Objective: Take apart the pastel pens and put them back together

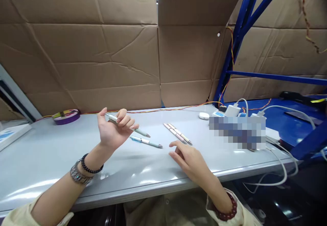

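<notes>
Gripping pen (127, 125) in left hand (112, 130); right hand (190, 161) empty, on table (51, 157).

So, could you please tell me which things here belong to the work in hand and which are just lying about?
In hand:
left hand holding a pen
blue pen
two pink pens by the right hand

Lying about:
purple tape roll
white earbud case
chargers

A glossy, smooth grey surface (63, 157) is seen, with light reflected along its near edge. Matt, creased corrugated cardboard (102, 55) is seen behind it. The pens (146, 141) look like smooth plastic with metal tips. A metal-link watch (78, 175) is worn at lower left; painted blue metal racking (245, 14) stands at upper right.
</notes>
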{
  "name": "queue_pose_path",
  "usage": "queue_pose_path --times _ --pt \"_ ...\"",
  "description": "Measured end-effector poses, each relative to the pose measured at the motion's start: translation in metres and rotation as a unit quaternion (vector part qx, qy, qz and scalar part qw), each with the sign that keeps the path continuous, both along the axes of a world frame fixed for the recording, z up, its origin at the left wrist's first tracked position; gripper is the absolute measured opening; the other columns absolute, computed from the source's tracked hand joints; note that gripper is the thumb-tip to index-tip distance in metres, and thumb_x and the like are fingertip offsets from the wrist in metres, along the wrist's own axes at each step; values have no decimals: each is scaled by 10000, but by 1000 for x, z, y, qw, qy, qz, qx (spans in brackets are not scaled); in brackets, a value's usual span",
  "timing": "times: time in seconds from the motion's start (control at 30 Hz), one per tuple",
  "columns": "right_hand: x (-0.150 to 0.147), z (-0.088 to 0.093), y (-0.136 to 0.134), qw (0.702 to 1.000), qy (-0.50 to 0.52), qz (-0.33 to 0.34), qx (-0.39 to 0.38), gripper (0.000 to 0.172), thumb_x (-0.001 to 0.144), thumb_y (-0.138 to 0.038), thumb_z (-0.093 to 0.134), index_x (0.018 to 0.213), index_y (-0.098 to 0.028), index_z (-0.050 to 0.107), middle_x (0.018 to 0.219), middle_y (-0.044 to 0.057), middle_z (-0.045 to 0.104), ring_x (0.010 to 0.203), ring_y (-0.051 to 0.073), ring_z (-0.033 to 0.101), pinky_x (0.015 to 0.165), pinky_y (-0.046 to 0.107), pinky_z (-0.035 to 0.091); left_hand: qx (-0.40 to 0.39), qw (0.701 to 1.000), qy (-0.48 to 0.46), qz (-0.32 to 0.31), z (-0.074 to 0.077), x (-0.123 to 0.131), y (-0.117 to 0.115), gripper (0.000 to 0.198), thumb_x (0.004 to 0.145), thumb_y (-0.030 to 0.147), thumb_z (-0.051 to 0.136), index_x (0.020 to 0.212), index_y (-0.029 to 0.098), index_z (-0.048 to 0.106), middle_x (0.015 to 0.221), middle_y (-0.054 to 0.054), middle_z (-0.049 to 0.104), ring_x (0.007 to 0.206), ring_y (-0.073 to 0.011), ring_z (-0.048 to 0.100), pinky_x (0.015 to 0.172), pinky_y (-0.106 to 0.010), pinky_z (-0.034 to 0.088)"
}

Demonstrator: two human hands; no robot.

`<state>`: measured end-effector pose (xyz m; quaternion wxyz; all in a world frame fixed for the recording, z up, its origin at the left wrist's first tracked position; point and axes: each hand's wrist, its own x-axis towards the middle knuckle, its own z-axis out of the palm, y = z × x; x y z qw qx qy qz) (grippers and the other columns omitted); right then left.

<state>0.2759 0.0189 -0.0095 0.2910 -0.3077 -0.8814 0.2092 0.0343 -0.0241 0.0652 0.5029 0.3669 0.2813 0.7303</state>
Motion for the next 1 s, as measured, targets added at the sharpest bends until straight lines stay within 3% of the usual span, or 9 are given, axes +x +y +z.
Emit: queue_pose_path --times 0.1,0.2,0.47,0.63,0.7,0.83,1.0 --pt "3 -2 3 997 62 -11 -41 301 942 -411 328 1040 -215 534 648 -23 559 590 140 537 576 247 394 -12 1000 10 21 -2 -2 1 435 834 446 202 488 183 219 433 56 101 386 -96 151 413 -234 290" --pt "3 -4 4 994 93 -18 -61 311 949 -411 299 1064 -213 511 623 -31 529 547 131 507 550 238 389 -28 999 10 32 -7 0 3 454 832 434 212 452 187 218 404 61 85 338 -84 140 378 -229 271" --pt "2 -3 2 997 56 -4 -56 294 948 -388 309 1067 -214 514 633 -22 547 591 147 526 610 255 409 -8 999 -33 22 -15 -1 8 445 820 430 230 446 191 253 399 66 98 321 -79 176 376 -221 291" --pt "0 -1 1 999 19 4 -49 230 940 -344 346 1026 -232 528 650 -27 567 598 147 536 590 252 389 12 1000 -12 2 -20 0 15 453 833 511 223 534 190 334 480 42 269 429 -102 343 505 -247 411" --pt "0 0 1 999 -3 10 -35 202 932 -317 367 944 -230 549 665 -20 581 614 151 541 585 255 380 -5 1000 28 -4 -25 2 21 463 830 572 245 596 194 374 548 23 356 509 -122 426 589 -281 453" --pt "0 1 1 1000 -21 19 -10 198 921 -259 380 858 -218 563 732 6 613 678 160 556 613 260 387 -80 970 231 21 -41 2 36 381 822 554 320 729 197 415 709 -29 513 758 -177 569 732 -321 478" --pt "-1 -4 1 999 -23 33 -6 193 915 -242 391 832 -212 564 750 8 620 693 160 559 626 263 404 -118 922 357 87 -62 -3 48 310 795 426 464 975 175 485 954 -98 588 1064 -262 528 930 -435 391"
